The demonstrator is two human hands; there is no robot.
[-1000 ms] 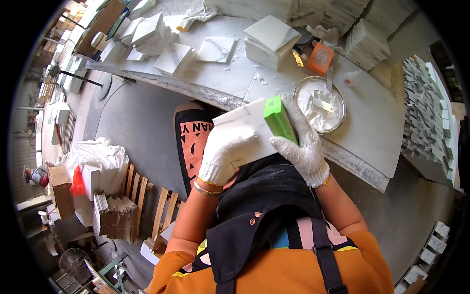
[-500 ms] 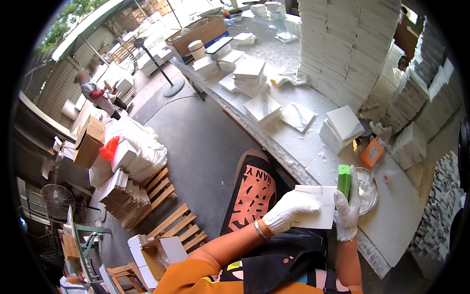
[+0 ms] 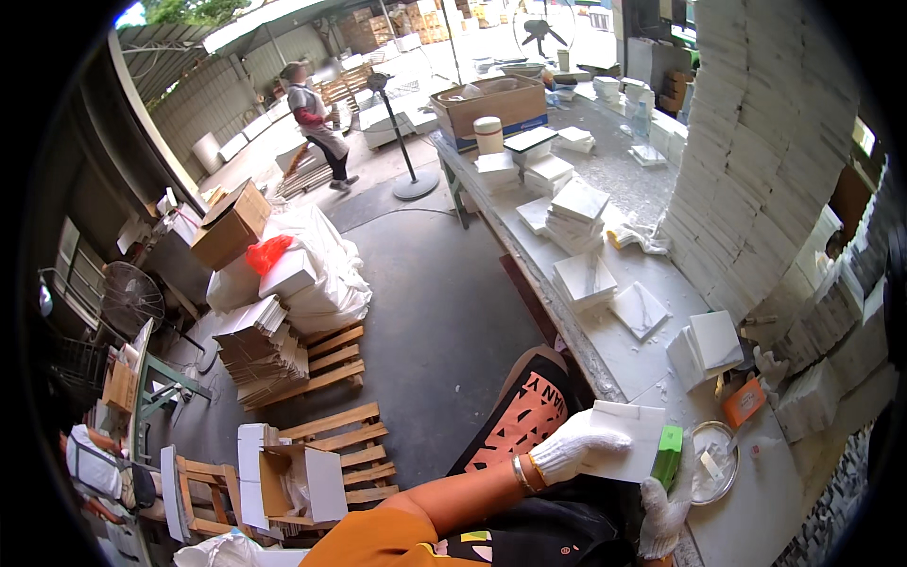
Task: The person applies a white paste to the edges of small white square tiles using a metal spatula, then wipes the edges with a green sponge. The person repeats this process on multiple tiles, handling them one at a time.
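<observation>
My left hand (image 3: 578, 444), in a white knitted glove, grips a white marble tile (image 3: 625, 437) with faint grey veins, held tilted in front of my lap. My right hand (image 3: 664, 515), also gloved, is closed around a bright green block (image 3: 667, 455). The block lies against the tile's right edge. Just right of it on the bench stands a round metal bowl (image 3: 726, 491) with white pieces inside. An orange box (image 3: 744, 403) sits beyond the bowl. Several thick tiles (image 3: 716, 340) lean together behind it, and a single tile (image 3: 640, 310) lies flat further left.
Stacked tiles (image 3: 578, 213) and a cardboard box (image 3: 491, 111) line the long bench (image 3: 605, 370). A tall wall of tiles (image 3: 756, 142) rises on the right. Wooden pallets (image 3: 364, 444) and an open carton (image 3: 293, 482) are on the floor at left. Another person (image 3: 316, 123) stands far off.
My view has swung up and left. The green block has moved nearer me along the tile's right edge, and the tile has tilted slightly. Both hands keep their holds.
</observation>
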